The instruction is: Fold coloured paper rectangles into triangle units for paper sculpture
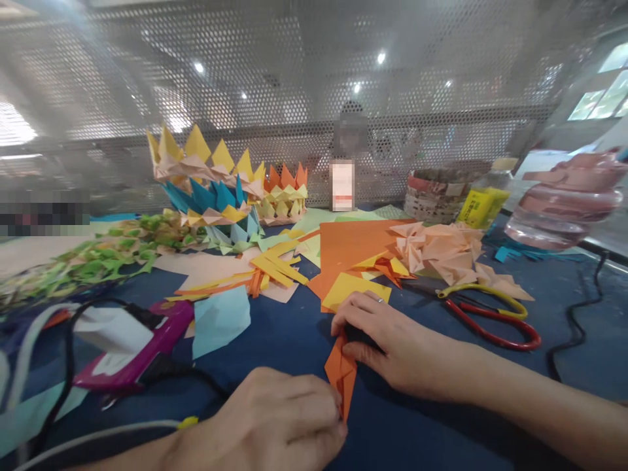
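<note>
A folded piece of orange paper (340,369) lies upright before me on the dark blue table (392,432). My right hand (377,333) pinches its far end between thumb and fingers; a ring is on one finger. The near end is gripped by my left hand (289,412), whose curled fingers hide part of it. Just beyond my right hand are a yellow paper square (356,288) and a large orange sheet (358,248). A small yellow and orange folded piece (385,265) rests on that sheet. Scissors (490,314) with red and yellow handles lie to the right.
Paper crowns (210,167) stand back left, near green paper cuttings (122,248). A purple power strip (169,327) with cables is at left. Peach folded pieces (436,245), a woven basket (434,196), a yellow-labelled bottle (485,196) and a pink bottle (564,203) stand right. A perforated panel (294,85) rises behind.
</note>
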`<state>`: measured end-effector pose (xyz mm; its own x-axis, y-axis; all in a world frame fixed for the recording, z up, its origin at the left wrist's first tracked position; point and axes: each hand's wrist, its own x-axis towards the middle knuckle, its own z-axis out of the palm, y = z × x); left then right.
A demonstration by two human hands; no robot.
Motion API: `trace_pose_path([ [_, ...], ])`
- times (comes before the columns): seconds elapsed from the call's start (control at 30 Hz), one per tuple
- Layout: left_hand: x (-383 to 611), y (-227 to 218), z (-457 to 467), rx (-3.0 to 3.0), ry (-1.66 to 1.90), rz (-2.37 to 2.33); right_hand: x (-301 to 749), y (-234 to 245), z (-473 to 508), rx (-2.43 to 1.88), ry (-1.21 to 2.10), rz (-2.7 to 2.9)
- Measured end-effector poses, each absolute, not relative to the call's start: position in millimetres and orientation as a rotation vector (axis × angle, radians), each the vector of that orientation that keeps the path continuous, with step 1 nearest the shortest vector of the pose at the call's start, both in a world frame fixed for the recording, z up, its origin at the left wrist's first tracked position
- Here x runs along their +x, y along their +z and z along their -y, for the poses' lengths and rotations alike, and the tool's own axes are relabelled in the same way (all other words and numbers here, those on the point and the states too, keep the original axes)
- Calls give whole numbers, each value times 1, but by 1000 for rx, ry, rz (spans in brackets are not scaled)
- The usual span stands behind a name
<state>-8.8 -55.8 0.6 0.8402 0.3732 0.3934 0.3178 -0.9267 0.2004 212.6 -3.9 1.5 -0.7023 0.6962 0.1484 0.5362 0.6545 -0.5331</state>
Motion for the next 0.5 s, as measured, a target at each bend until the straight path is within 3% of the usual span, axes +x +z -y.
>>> trace_pose_path([
  [0.17,-9,-4,45,2619,941,-522,215,3,2,-923,542,2574],
  [0.3,-5,-9,33,2318,1042,-805,217,-1,0,-826,448,2545],
  [0.5,2,8,21,1484,772,-892,215,8,-2,-769,233,2366],
])
